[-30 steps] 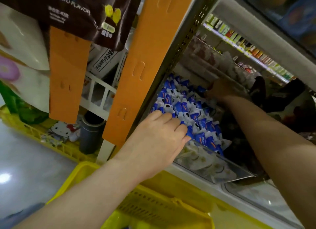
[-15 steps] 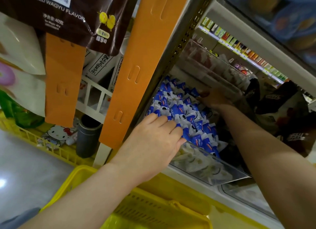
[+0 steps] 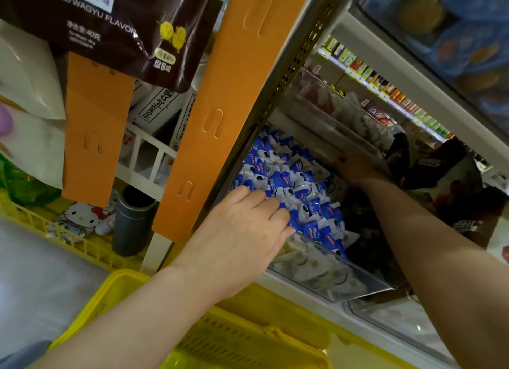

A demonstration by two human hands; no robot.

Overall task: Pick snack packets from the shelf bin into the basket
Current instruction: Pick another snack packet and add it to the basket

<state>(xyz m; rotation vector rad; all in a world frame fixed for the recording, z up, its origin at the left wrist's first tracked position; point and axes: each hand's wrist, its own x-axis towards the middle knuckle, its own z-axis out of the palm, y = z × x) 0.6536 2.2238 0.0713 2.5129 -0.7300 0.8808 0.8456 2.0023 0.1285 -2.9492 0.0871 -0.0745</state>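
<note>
A clear shelf bin point(image 3: 334, 282) is heaped with small blue-and-white snack packets point(image 3: 286, 180). My left hand point(image 3: 245, 233) lies on the near left end of the heap, its fingers bent down into the packets and gripping some; the fingertips are hidden. My right hand point(image 3: 355, 167) reaches across to the far right side of the heap, next to the bin's wall. It is dim there and its fingers are hidden. The yellow basket point(image 3: 220, 341) sits directly below my left forearm.
An orange strip point(image 3: 217, 115) and a perforated metal upright point(image 3: 286, 74) stand just left of the bin. Dark snack bags point(image 3: 429, 170) fill the neighbouring bin on the right. A brown bag point(image 3: 115, 24) hangs overhead, and a yellow crate point(image 3: 68, 239) with a dark cylinder point(image 3: 132, 220) sits lower left.
My right hand has slid a little nearer along the far side of the heap. My left hand stays in place on the packets. The view has shifted slightly.
</note>
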